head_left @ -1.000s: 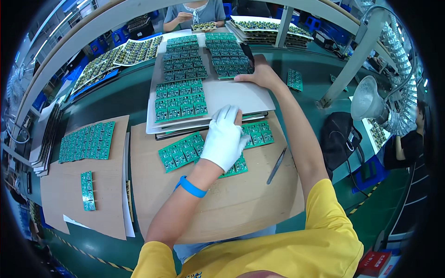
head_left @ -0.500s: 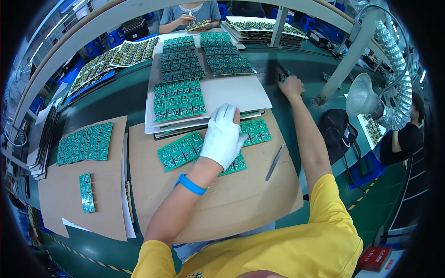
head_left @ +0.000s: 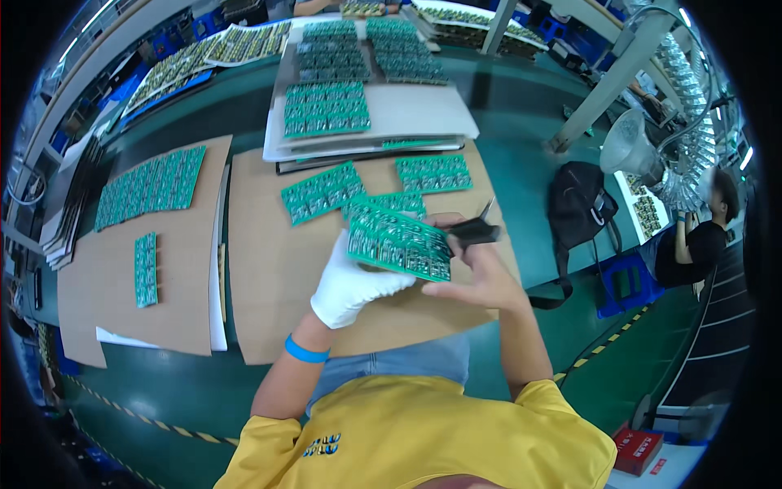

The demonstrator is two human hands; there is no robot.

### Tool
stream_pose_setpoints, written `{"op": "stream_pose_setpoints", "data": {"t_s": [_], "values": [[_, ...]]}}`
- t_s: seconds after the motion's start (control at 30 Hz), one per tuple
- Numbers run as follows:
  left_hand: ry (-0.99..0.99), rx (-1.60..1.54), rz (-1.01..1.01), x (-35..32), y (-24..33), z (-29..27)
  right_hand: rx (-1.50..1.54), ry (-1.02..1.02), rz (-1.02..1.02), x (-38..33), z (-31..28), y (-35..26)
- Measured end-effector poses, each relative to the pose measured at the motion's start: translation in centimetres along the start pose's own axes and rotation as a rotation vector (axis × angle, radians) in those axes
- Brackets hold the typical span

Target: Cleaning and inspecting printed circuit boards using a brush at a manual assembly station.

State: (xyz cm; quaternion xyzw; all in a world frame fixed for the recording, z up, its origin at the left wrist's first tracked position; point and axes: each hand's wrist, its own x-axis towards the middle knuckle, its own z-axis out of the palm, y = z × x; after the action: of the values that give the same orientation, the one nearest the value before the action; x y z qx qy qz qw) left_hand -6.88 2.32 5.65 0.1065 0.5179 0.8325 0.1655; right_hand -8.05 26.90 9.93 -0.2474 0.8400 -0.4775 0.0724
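Note:
My left hand [head_left: 350,281], in a white glove with a blue wristband below it, grips a green circuit board panel [head_left: 399,242] by its near left side, tilted above the cardboard [head_left: 277,301]. At the panel's right end is my bare right hand [head_left: 485,273], closed around a black tool [head_left: 475,233] whose kind I cannot make out. A thin silver tip [head_left: 489,207] shows behind that tool. Behind the held panel, partly covered, lies another green panel [head_left: 391,204]. Two more rest on the cardboard, a left panel [head_left: 323,192] and a right panel [head_left: 434,173].
A pile of white sheets [head_left: 415,122] bearing rows of green panels [head_left: 326,109] stands beyond. At left, a second cardboard [head_left: 183,277] carries a large panel [head_left: 151,189] and a narrow board strip [head_left: 146,269]. A black bag [head_left: 580,208] and a duct hood [head_left: 631,153] are at right.
My left hand has drawn back toward me and now holds a panel. My right hand has come in from the far right with the black tool. The view has shifted.

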Motion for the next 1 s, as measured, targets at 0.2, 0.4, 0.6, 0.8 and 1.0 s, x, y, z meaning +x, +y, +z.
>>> {"op": "stream_pose_setpoints", "data": {"t_s": [0.2,0.4,0.6,0.8,1.0], "values": [[0.295,0.047,0.23,-5.7,-4.5,-1.4,0.027,0.277,0.122,-1.5,6.2,2.9],[0.249,0.163,0.275,-6.9,-4.9,-1.2,-0.196,0.282,-0.086,-1.9,8.8,-0.4],[0.268,0.352,0.33,-6.5,-5.8,-1.5,-0.093,0.167,-0.064,-2.1,11.1,-5.1],[0.304,0.322,0.234,-7.5,-5.4,-1.0,-0.457,0.201,0.052,-2.4,9.9,-2.1],[0.353,0.037,0.149,-6.9,-4.1,-0.3,-0.494,0.253,0.007,-1.4,9.0,-1.4]]}}
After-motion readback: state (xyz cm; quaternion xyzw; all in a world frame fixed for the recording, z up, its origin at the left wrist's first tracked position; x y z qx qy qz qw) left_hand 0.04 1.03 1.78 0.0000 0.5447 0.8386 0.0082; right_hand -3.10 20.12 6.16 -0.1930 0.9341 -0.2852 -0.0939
